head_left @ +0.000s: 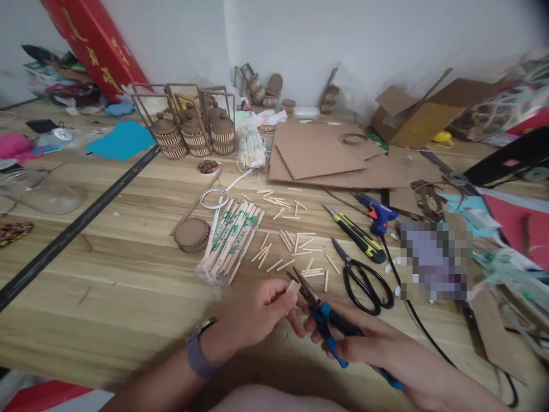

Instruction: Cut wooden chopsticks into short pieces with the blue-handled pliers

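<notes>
My left hand (274, 306) pinches light wooden stick pieces (293, 286) between thumb and fingers. My right hand (360, 337) is wrapped round the blue and black handles of a pair of shears (315, 303). The blades of the shears are parted at the tip, right by the end of the stick pieces. Whether they touch the wood I cannot tell. Short cut sticks (295, 240) lie scattered on the table beyond both hands. Left of them rests a plastic-wrapped bundle of chopsticks (234, 237) with green print.
Black-handled scissors (368, 286), a yellow utility knife (358, 234) and a blue glue gun (377, 213) lie at right. A round cardboard piece (191, 234) and a tape roll (214, 198) are at left. Behind stand miniature baskets (197, 137) and cardboard sheets (319, 157).
</notes>
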Demonstrator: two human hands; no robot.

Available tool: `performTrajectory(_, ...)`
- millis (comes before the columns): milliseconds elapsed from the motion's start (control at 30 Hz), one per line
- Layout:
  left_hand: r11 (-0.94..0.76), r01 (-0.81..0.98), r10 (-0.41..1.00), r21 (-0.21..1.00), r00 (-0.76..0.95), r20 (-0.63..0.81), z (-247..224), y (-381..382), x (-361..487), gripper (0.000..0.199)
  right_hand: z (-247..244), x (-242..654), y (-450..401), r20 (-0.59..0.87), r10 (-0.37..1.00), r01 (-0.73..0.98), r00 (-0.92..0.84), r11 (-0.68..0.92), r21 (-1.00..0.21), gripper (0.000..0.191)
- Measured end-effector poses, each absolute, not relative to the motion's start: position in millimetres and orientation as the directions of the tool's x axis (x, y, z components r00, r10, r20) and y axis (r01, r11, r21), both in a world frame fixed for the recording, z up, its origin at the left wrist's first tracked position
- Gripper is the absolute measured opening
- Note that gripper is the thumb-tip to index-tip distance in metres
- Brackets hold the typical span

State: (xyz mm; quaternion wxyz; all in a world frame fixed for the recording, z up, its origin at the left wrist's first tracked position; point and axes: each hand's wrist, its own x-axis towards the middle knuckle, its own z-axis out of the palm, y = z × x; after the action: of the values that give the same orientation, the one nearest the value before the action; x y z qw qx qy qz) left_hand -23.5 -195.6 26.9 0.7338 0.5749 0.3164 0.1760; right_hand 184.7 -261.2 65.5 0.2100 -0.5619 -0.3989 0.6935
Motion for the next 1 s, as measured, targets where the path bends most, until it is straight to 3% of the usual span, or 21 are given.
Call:
performTrajectory(233,0.316,0.076,0.545,0.946,0.801,-0.247,22.9,-196.9,-22.6,0.039,65.7,180.9,-255.9,-0.603,0.73,0.152,-0.323,-0.589,-0.794,0.042)
performTrajectory(600,0.283,0.135,0.546,0.95,0.791,-0.275,23.0,-197.1,-23.5,0.037,64.1,178.7,-253.6,-0.642,0.7,0.152,-0.312,-0.63,-0.762,0.039)
performTrajectory(800,0.256,0.154,0.544,0.954,0.793,-0.273,23.5,-197.9,-23.1,0.037,67.5,173.4,-250.6,-0.604,0.726,0.222,-0.329,-0.562,-0.797,0.025)
performTrajectory(1000,0.215,0.19,0.588,0.958,0.758,-0.283,21.5,-197.9,-24.0,0.044,59.7,170.3,-251.7,-0.53,0.793,0.33,-0.3,-0.436,-0.838,0.025)
